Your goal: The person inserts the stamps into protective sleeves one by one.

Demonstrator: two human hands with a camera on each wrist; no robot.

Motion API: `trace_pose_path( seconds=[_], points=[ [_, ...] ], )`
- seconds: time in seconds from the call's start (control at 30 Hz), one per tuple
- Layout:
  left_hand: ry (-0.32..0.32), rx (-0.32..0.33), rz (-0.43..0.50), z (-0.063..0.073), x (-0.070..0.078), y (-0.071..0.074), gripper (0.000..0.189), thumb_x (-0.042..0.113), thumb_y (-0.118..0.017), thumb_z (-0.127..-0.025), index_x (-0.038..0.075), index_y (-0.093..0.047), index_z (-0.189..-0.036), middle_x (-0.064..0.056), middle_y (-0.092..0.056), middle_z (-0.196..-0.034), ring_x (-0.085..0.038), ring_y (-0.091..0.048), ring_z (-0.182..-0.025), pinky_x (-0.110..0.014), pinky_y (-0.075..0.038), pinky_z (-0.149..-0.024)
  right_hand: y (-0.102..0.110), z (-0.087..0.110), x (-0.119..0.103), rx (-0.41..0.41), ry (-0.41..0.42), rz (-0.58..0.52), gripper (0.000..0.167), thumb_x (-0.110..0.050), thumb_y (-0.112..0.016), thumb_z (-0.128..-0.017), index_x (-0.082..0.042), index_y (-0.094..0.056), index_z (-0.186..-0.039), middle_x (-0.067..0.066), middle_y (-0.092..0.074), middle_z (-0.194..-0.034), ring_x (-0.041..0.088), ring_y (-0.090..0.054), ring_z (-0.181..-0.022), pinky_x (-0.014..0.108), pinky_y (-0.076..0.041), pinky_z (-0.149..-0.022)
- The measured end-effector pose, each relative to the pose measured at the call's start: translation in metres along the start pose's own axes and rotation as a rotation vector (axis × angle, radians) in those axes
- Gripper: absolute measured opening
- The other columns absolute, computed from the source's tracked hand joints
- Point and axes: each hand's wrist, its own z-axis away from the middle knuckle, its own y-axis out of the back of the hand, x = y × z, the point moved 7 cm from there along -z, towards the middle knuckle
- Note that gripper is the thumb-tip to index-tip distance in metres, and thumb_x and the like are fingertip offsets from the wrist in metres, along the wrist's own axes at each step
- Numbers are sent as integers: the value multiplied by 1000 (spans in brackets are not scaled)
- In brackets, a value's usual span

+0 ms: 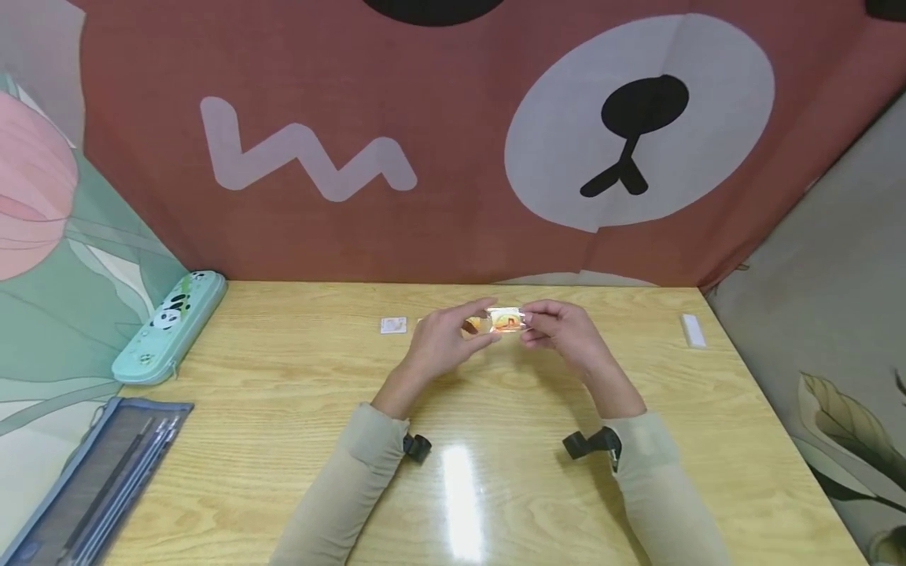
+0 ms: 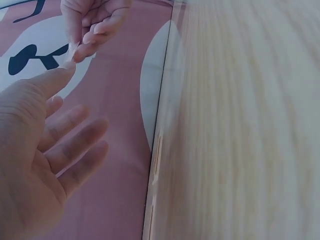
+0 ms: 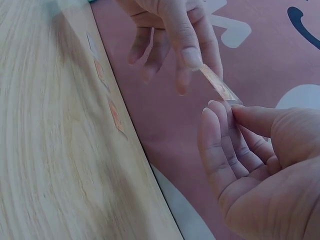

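Both hands pinch a small clear sticker card [image 1: 506,320] mid-frame above the wooden table [image 1: 283,409], left hand [image 1: 442,339] and right hand [image 1: 566,334] at opposite ends, the peeling seemingly barely begun.

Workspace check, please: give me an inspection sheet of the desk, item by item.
Surface: wooden table, pale grain, with a glare patch near the front edge.
Job's things: small clear packet with an orange print, held above the table between both hands.
Clutter: mint panda pencil case at far left; grey mesh pouch with pens at the front left edge; small white card behind the hands; white block at far right.
Grippers: left hand pinches the packet's left end, its other fingers straight; right hand pinches the right end.
Cables: nothing seen.
Surroundings: red bear-face cloth behind; leaf-print panels on both sides.
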Motion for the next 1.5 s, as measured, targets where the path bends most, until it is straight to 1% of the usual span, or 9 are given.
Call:
trace_pose_path(
  seconds=[0.17, 0.27, 0.33, 0.5, 0.63, 0.77, 0.9, 1.17, 1.5],
  points=[
    [52, -38, 0, 5, -6, 1, 67, 51, -75, -88, 32, -52, -148, -1, -69, -134, -23, -74, -101, -39, -59, -75, 9, 3, 1, 32, -5, -18, 33, -14, -60, -103, 8, -58, -126, -2, -70, -92, 11, -72, -78, 29, -63, -79],
    [66, -47, -19, 9, -13, 3, 72, 56, -74, -87, 34, -49, -151, 0, -63, -142, -24, -69, -116, -43, -59, -90, 14, 0, 5, 52, -26, -35, 32, -14, -60, -103, 7, -57, -127, -4, -69, -93, 9, -71, -77, 27, -63, -78],
    [62, -41, -35, 11, -18, 6, 74, 58, -73, -87, 33, -47, -152, 2, -59, -147, -22, -59, -132, -44, -53, -105, 18, -3, 9, 63, -43, -31, 34, -14, -59, -103, 7, -57, -130, -2, -69, -95, 9, -71, -78, 26, -63, -78],
    [24, -39, -53, 16, -31, 15, 66, 51, -67, -95, 25, -47, -153, -5, -54, -152, -27, -49, -143, -48, -39, -119, 25, -13, 17, 58, -77, 37, 38, -14, -57, -104, 8, -54, -135, 0, -68, -95, 11, -71, -81, 27, -62, -81],
    [30, -113, -120, 19, -39, 17, 66, 51, -59, -100, 22, -41, -156, -17, -46, -157, -38, -40, -148, -59, -30, -122, 31, -24, 24, 47, -109, 94, 35, -14, -56, -105, 8, -55, -133, 1, -69, -96, 11, -71, -82, 28, -62, -83],
    [120, -215, -222, 22, -48, 15, 75, 60, -56, -98, 30, -30, -161, -18, -30, -165, -42, -24, -154, -69, -17, -122, 36, -33, 33, 51, -160, 147, 34, -14, -56, -104, 7, -56, -131, 10, -72, -103, 10, -70, -80, 29, -63, -83],
    [192, -268, -292, 24, -54, 11, 84, 68, -55, -94, 34, -20, -163, -16, -18, -169, -42, -10, -157, -71, -6, -123, 38, -40, 42, 44, -204, 178, 33, -14, -58, -104, 7, -58, -129, 11, -73, -104, 10, -70, -78, 28, -63, -80],
    [218, -232, -393, 22, -50, 10, 100, 81, -48, -89, 31, -6, -165, -16, -3, -172, -44, 3, -157, -74, -2, -121, 40, -46, 50, 71, -214, 251, 29, -13, -60, -102, 8, -61, -121, 3, -70, -86, 8, -69, -69, 23, -62, -68],
    [248, -264, -424, 26, -53, 8, 105, 94, -41, -78, 48, 7, -160, -10, 10, -172, -41, 13, -157, -76, 2, -119, 44, -39, 44, 111, -144, 579, 23, -15, -60, -99, 3, -69, -108, 8, -73, -80, 11, -67, -67, 26, -60, -62]
  ],
)
